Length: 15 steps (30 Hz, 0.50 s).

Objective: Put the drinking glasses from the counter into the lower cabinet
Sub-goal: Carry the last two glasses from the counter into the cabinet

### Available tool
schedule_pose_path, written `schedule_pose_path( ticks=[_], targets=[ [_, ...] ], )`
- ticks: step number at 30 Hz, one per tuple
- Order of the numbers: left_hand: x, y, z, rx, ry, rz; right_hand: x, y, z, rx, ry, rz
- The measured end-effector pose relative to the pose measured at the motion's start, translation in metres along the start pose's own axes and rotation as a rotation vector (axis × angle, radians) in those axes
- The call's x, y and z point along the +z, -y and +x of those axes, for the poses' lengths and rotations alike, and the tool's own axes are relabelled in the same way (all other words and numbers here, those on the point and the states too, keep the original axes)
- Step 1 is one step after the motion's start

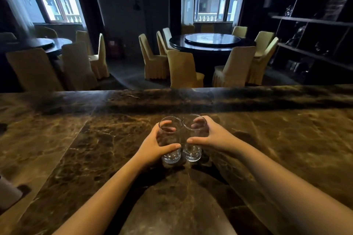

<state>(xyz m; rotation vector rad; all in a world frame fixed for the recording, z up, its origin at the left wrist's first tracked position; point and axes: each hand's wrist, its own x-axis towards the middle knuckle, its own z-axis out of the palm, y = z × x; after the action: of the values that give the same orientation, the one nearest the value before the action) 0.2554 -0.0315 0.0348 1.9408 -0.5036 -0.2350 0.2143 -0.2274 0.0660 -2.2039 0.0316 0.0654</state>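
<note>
Two clear, empty drinking glasses stand upright side by side, touching, on the dark brown marble counter (91, 139). My left hand (152, 149) is wrapped around the left glass (172, 155), thumb across its front and fingers behind. My right hand (208, 135) grips the right glass (193, 153) the same way from the right side. Both glass bases rest on the counter near its middle. The lower cabinet is not in view.
A pale cylindrical object (7, 191) sits at the counter's left edge. Beyond the counter's raised far ledge (248, 99) lie round dining tables (210, 42) with covered chairs, and dark shelving (315, 21) stands at the right.
</note>
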Motion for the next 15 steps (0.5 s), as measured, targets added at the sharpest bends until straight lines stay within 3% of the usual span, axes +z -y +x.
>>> schedule_pose_path(
  ticks=[15],
  targets=[
    [0.018, -0.008, -0.007, 0.079, 0.036, -0.019, 0.005, -0.007, -0.030, -0.080, -0.226, 0.083]
  ],
)
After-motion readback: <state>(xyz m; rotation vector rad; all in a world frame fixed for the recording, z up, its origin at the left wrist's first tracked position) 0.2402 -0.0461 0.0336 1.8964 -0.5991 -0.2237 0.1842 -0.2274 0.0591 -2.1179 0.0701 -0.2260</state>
